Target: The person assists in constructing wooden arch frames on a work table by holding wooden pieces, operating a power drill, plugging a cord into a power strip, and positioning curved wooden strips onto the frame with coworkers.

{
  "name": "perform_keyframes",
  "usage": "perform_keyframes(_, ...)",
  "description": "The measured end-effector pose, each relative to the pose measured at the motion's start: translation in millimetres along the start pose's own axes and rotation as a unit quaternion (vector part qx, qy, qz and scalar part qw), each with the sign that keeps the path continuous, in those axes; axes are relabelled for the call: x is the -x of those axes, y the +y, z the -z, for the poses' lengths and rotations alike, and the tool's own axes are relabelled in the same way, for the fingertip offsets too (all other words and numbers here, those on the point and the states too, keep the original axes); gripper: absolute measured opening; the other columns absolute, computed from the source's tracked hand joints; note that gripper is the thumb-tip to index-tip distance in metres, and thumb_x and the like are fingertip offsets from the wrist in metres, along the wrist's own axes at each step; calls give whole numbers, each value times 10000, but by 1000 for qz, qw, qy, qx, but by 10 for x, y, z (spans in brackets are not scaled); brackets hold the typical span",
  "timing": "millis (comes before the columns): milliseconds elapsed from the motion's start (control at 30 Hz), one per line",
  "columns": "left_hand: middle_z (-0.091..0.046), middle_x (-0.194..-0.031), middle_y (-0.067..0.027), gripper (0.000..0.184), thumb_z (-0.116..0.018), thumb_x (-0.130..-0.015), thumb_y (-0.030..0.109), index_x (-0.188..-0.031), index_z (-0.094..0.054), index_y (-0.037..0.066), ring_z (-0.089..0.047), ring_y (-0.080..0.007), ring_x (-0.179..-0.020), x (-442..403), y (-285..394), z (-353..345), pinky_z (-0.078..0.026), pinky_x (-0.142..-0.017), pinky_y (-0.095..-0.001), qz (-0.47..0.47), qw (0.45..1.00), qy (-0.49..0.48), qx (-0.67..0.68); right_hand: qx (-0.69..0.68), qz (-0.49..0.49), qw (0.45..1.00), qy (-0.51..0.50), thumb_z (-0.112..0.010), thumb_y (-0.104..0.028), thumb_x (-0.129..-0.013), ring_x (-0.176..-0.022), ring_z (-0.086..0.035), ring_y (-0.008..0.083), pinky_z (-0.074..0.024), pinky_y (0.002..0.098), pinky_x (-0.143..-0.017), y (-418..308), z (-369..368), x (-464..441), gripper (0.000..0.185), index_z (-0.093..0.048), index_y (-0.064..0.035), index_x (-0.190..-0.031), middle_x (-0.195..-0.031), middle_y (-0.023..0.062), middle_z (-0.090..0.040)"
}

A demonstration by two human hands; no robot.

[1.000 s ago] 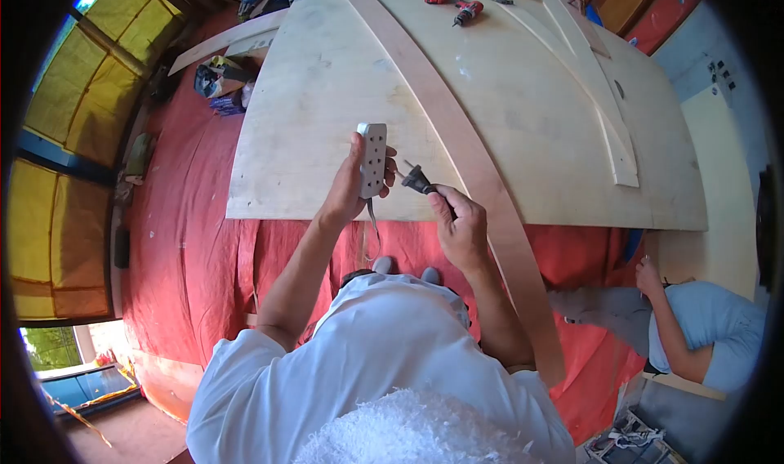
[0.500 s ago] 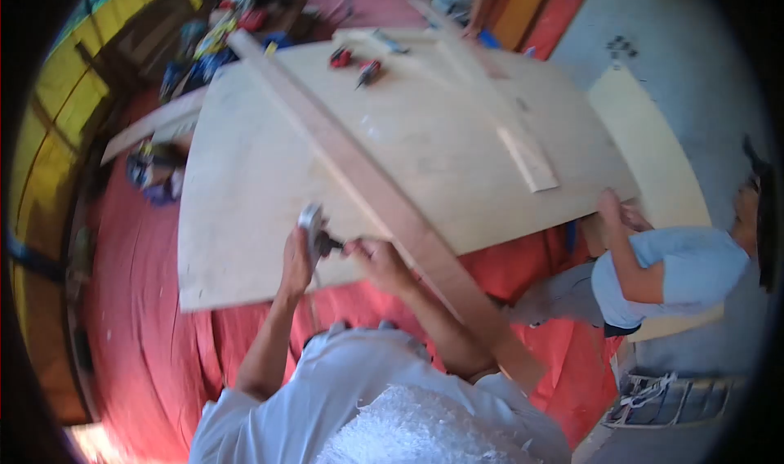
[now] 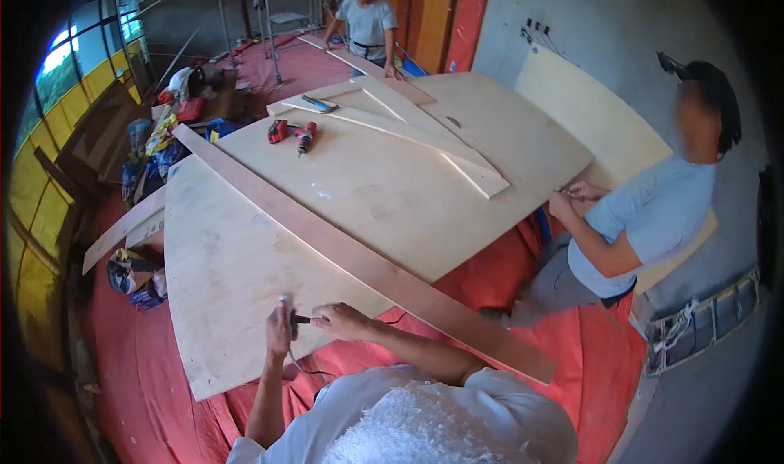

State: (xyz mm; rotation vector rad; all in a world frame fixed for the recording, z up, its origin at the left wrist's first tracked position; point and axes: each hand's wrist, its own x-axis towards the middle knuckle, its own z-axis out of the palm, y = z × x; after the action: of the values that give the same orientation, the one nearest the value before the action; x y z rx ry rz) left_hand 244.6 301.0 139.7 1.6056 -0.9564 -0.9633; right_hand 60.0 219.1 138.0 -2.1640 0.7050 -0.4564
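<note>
Near the front edge of a large plywood sheet [image 3: 245, 301], my left hand [image 3: 277, 333] is closed around a small white-and-dark device [image 3: 286, 307], its kind unclear. My right hand [image 3: 345, 322] grips a dark plug-like piece [image 3: 304, 319] that meets the device from the right. A thin dark cord [image 3: 306, 369] hangs below my left hand, and another length shows beside my right wrist. To the right of my hands, a long wooden board [image 3: 351, 247] lies diagonally over the sheet, its near end sticking out past the edge.
On the sheet are a red cordless drill [image 3: 305, 137], a blue-handled tool [image 3: 318, 103] and a wooden frame of strips [image 3: 425, 129]. One person [image 3: 645, 219] stands at the right edge; another [image 3: 366, 27] handles a board at the back. A ladder [image 3: 702, 325] lies right.
My view has tilted up, so the far worker and back wall now show. Both hands appear lower, still together at the device. The right-hand worker still has both hands at the sheet's edge.
</note>
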Motion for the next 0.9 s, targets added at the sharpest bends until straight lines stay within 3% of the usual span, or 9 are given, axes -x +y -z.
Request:
perform_keyframes(100, -411, -469, 12, 535, -393, -976, 506, -628, -498, 113, -389, -90, -386, -248, -507, 703, -297, -372, -271, -35, 991, 114, -68, 173, 25, 975, 138, -701, -381, -794, -1191, -508, 368, -396, 446, -1001, 444, 168, 179, 697, -460, 26, -1306, -1241, 279, -528)
perform_keyframes(167, -383, -441, 14, 579, -365, -980, 525, -582, -476, 119, -368, -84, -374, -309, -518, 1331, -287, -376, -265, -101, 982, 160, -20, 193, -166, 964, 77, -759, -414, -714, -1319, -341, 398, -276, 463, -1096, 575, 618, 520, 951, -297, 49, -1404, -1419, 269, -354)
perform_keyframes(233, -382, -455, 16, 609, -338, -970, 570, -583, -474, 119, -371, -86, -384, -378, -58, 1838, -278, -380, -263, -66, 958, 259, -105, 316, -184, 929, 63, -778, -430, -688, -1338, -286, 407, -244, 468, -1110, 1178, 742, 878, 1030, -230, 37, -1424, -1435, 271, -309)
perform_keyframes(367, -606, -766, 9, 360, -451, -971, 389, -1051, -667, 113, -509, -105, -559, -949, 226, 2989, -378, -458, -263, -9, 895, 446, -22, 248, -255, 935, -1, -866, -468, -540, -1371, -176, 445, -207, 480, -1138, 1622, 942, 1362, 1318, -52, 21, -1453, -1481, 286, -166)
perform_keyframes(433, -570, -643, 20, 373, -530, -927, 435, -872, -621, 78, -496, -135, -471, -1526, -283, 3620, -399, -442, -298, -61, 900, 427, 63, 153, -362, 919, -36, -865, -488, -541, -1407, -89, 432, -157, 468, -1157, 1726, 967, 1376, 1386, 40, 3, -1468, -1510, 282, -97)
perform_keyframes(500, -469, -556, 48, 360, -609, -879, 454, -777, -558, 113, -428, -98, -423, -1788, -564, 3592, -347, -400, -276, -99, 898, 422, -77, 178, -396, 898, -74, -867, -492, -539, -1412, -73, 427, -153, 464, -1157, 1623, 945, 1255, 1414, 85, -5, -1464, -1514, 286, -81)
perform_keyframes(633, -437, -565, 76, 235, -693, -837, 352, -872, -623, 130, -346, -35, -423, -2301, -1918, 3538, -256, -393, -204, -1, 950, 301, 79, 199, -346, 913, -89, -866, -461, -559, -1374, -178, 454, -217, 482, -1128, 1464, 873, 1228, 1413, 133, -18, -1455, -1468, 327, -161)
perform_keyframes(767, -599, -712, -224, 468, -529, -920, 421, -987, -622, -33, -610, -395, -716, -2637, -2306, 3327, -465, -617, -480, -58, 869, 264, -414, 220, -420, 879, -59, -837, -433, -597, -1298, -307, 485, -321, 516, -1061, 840, 836, 1210, 1323, 70, -23, -1469, -1402, 333, -257)
perform_keyframes(900, -621, -973, -196, 440, -470, -942, 447, -1082, -584, 45, -604, -369, -910, -2354, -2176, 3005, -509, -730, -469, -37, 787, 342, -512, 245, -422, 870, -59, -815, -433, -606, -1232, -375, 481, -351, 536, -1011, 609, 344, 1288, 1268, 7, -29, -1482, -1340, 316, -329)
